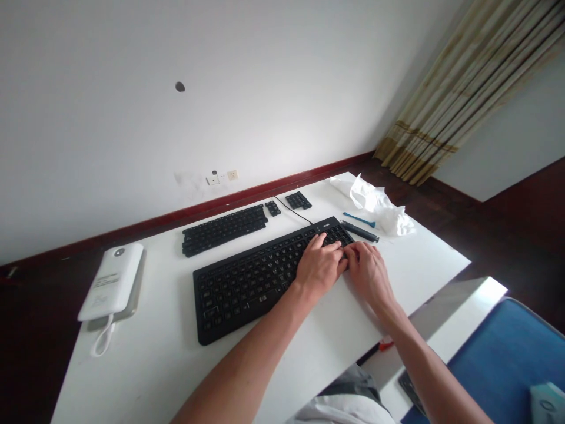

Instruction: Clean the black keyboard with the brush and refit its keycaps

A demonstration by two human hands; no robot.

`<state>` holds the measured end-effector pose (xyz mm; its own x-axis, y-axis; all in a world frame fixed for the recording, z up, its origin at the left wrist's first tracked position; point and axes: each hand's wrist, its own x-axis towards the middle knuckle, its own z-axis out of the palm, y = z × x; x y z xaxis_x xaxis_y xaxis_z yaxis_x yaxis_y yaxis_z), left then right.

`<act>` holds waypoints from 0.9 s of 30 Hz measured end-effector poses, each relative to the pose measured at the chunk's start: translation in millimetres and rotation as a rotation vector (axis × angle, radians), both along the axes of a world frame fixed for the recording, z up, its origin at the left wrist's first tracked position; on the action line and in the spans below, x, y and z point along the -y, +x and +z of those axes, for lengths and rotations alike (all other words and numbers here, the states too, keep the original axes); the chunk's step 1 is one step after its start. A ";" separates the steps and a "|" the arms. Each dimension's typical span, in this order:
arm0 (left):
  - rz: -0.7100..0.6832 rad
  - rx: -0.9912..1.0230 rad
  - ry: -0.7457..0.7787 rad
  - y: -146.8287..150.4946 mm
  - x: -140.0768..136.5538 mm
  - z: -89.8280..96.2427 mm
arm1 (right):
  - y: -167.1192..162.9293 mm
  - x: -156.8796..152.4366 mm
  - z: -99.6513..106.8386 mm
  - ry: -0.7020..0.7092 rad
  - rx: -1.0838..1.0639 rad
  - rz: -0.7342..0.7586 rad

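A black keyboard [256,280] with its keycaps off lies slantwise on the white table. My left hand [321,262] rests on its right part, fingers stretched out and somewhat apart, the thumb side close to my other hand. At the keyboard's right end, my right hand [367,268] has its fingertips pinched together against the edge; whatever lies between them is hidden. Behind the keyboard are a large sheet of black keycaps [225,228], a small keycap block [272,208] and a number-pad block [298,200].
Right of the keyboard lie a black pen-like tool [359,231], a blue stick tool [359,220] and crumpled white plastic [375,203]. A white power bank [112,280] with a looped strap stands at the left. A blue chair [507,359] is at the lower right.
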<state>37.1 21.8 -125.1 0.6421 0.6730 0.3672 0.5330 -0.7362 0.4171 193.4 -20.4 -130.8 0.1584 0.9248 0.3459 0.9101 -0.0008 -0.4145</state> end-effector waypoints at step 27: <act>0.054 -0.018 0.007 9.0 6.5 0.1 | -8.6 8.5 10.7 -0.140 0.116 -0.119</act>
<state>46.1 15.3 -124.9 0.6113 0.7045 0.3607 0.5794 -0.7088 0.4025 184.8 -28.9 -120.1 0.2362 0.9421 0.2380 0.9417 -0.1616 -0.2950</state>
